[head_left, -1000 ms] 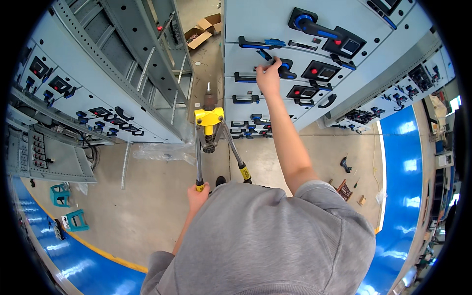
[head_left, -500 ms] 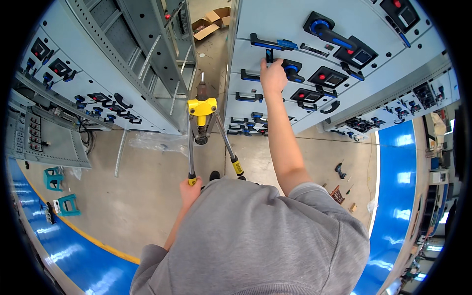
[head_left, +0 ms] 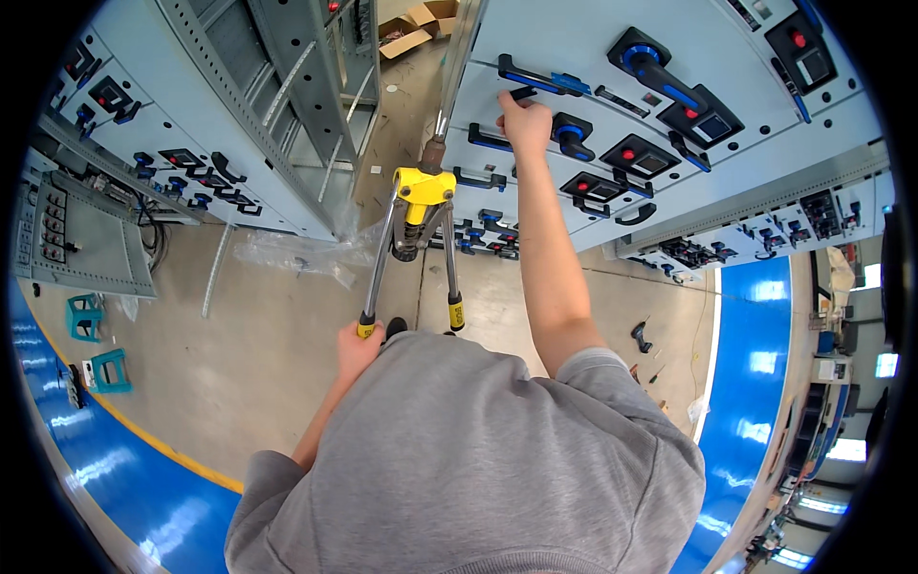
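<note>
Two bare hands are at work as I watch from the head camera, looking steeply down over a grey sweatshirt (head_left: 469,459) that fills the lower middle of the frame. At far left, two small teal stools (head_left: 96,340) stand on the concrete floor (head_left: 239,335) beside a blue floor strip (head_left: 105,469). Left of centre, my left hand (head_left: 359,346) comes up from below with the forearm nearly straight, its fingers wrapped tight around the yellow-tipped end of one handle of a long-handled riveter (head_left: 419,196). The tool stands almost upright at centre frame, its yellow head high against the edge of a pale grey switchgear cabinet (head_left: 593,57), and its second handle hangs free just beside the first. Right of centre, my right arm stretches fully upward, and the right hand (head_left: 524,122) is closed around a dark blue door handle (head_left: 521,96) on the cabinet front in the upper middle. Most of that handle is covered by the hand, so I cannot tell its full shape. The sweatshirt hides both elbows' lower parts. What the riveter's nose presses on is too small to make out.
</note>
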Available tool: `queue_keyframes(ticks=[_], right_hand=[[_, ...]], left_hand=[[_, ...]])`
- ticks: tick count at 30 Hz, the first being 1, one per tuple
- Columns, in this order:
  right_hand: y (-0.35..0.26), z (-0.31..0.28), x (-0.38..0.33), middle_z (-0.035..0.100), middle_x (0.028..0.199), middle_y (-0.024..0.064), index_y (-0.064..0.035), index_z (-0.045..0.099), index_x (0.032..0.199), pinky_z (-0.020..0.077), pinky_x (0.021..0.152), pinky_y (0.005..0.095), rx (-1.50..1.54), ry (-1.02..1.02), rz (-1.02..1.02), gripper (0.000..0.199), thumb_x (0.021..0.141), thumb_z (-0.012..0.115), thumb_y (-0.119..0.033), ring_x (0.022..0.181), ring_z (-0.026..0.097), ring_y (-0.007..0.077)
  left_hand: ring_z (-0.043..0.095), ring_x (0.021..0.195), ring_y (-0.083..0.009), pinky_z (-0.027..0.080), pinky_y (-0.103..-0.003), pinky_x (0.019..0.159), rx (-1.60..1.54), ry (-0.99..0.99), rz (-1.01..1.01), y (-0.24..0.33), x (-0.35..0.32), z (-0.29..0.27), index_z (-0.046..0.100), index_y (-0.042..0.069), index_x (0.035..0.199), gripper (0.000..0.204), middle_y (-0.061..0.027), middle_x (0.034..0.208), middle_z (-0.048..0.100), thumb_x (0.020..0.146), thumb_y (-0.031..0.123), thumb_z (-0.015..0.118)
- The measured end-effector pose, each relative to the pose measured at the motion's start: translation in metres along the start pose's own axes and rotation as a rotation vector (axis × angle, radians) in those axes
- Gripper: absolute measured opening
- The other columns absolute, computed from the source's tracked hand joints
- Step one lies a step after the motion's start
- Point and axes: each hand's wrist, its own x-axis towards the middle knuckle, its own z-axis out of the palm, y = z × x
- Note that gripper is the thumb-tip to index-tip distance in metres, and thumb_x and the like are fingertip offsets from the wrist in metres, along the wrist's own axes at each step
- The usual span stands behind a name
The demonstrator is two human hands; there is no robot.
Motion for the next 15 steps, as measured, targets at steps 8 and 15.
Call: queue_keyframes(ticks=[8, 15], right_hand=[[0.003, 0.015, -0.002, 0.054, 0.061, 0.0018, 0.0038, 0.068, 0.092, 0.0382, 0.047, 0.0271, 0.705, -0.112, 0.152, 0.037, 0.088, 0.081, -0.030, 0.050, 0.050, 0.0122], [0.001, 0.030, -0.005, 0.047, 0.062, -0.0028, -0.0009, 0.063, 0.091, 0.0358, 0.048, 0.0241, 0.993, -0.111, 0.220, 0.036, 0.090, 0.079, -0.033, 0.052, 0.045, 0.0085]], left_hand=[[0.052, 0.057, -0.0088, 0.043, -0.034, 0.053, 0.019, 0.029, 0.001, -0.007, 0.002, -0.001, 0.065, -0.004, 0.076, 0.030, -0.0063, 0.057, 0.059, 0.089, 0.021, 0.074], [0.048, 0.057, -0.0076, 0.040, -0.034, 0.051, -0.037, 0.072, 0.008, -0.007, 0.005, 0.002, 0.063, -0.004, 0.074, 0.031, -0.0036, 0.056, 0.054, 0.089, 0.020, 0.075]])
